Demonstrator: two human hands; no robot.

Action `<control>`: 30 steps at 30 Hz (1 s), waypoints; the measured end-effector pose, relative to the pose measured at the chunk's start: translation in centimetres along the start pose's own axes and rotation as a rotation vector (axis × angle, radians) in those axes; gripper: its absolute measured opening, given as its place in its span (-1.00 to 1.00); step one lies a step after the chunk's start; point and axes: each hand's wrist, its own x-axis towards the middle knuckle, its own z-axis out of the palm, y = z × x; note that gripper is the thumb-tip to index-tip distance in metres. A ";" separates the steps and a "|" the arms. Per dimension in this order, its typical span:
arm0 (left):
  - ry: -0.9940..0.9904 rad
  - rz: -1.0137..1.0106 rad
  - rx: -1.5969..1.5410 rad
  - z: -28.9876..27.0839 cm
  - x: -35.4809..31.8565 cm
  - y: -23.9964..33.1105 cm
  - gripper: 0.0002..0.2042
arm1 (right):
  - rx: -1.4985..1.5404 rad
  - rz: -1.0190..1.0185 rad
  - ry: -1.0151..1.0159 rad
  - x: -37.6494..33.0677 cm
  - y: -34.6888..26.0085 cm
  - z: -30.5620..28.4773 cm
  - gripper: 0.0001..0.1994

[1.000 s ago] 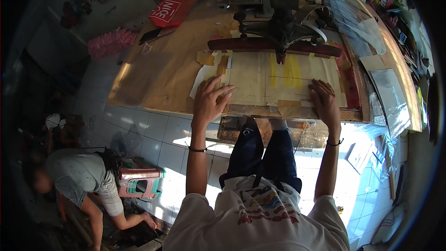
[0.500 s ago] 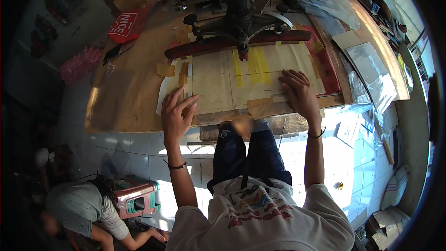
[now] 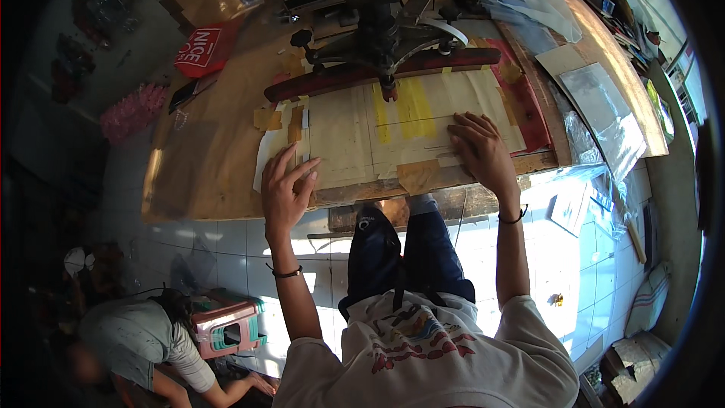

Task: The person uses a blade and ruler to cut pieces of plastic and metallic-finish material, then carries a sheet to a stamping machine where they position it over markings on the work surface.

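A crouching person (image 3: 140, 340) is at far left on the floor. On the wooden bench (image 3: 204, 159), the left hand (image 3: 285, 189) lies open, fingers spread, on a pale taped board (image 3: 377, 136); the right hand (image 3: 483, 153) presses flat.

The person wore a white short-sleeved T-shirt (image 3: 423, 355) with a red and blue print, dark blue trousers (image 3: 400, 257), and a thin dark band behind each hand's wrist.

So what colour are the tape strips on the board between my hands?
Yellow strips, clearest in the head view.
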 end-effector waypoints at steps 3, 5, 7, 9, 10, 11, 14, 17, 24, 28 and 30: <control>-0.004 -0.001 0.001 -0.1 0.0 0.1 -0.76 | -0.010 -0.006 -0.007 -0.1 0.0 0.0 -0.77; -0.009 0.000 0.000 -0.1 0.1 0.1 -0.76 | -0.014 0.002 -0.007 -0.1 0.0 0.0 -0.77; -0.010 0.015 0.001 0.0 0.2 0.1 -0.76 | -0.019 0.004 -0.005 -0.1 0.0 -0.1 -0.77; -0.018 0.010 0.000 -0.2 0.2 0.0 -0.76 | -0.017 0.010 -0.006 -0.1 0.0 0.1 -0.77; -0.019 0.006 -0.005 -0.3 0.1 0.0 -0.76 | -0.007 0.013 -0.006 -0.1 0.1 0.3 -0.77; -0.020 0.005 -0.002 -0.2 0.1 -0.1 -0.76 | 0.000 0.011 -0.004 0.0 0.1 0.3 -0.77; -0.014 0.007 0.016 0.0 0.0 -0.3 -0.75 | -0.021 0.010 -0.016 -0.1 0.0 0.2 -0.76; -0.012 0.005 -0.007 -0.1 0.1 -0.2 -0.75 | -0.039 0.010 -0.010 0.0 0.1 0.1 -0.76; 0.007 0.033 -0.011 -0.1 -0.1 -0.4 -0.76 | -0.028 0.022 -0.023 -0.3 0.0 0.3 -0.75; 0.003 0.039 -0.010 -0.4 0.1 -0.1 -0.75 | -0.020 0.008 -0.023 -0.4 0.1 0.3 -0.75; 0.008 0.041 -0.007 -0.3 -0.1 -0.4 -0.76 | -0.019 0.012 -0.013 -0.2 0.0 0.3 -0.75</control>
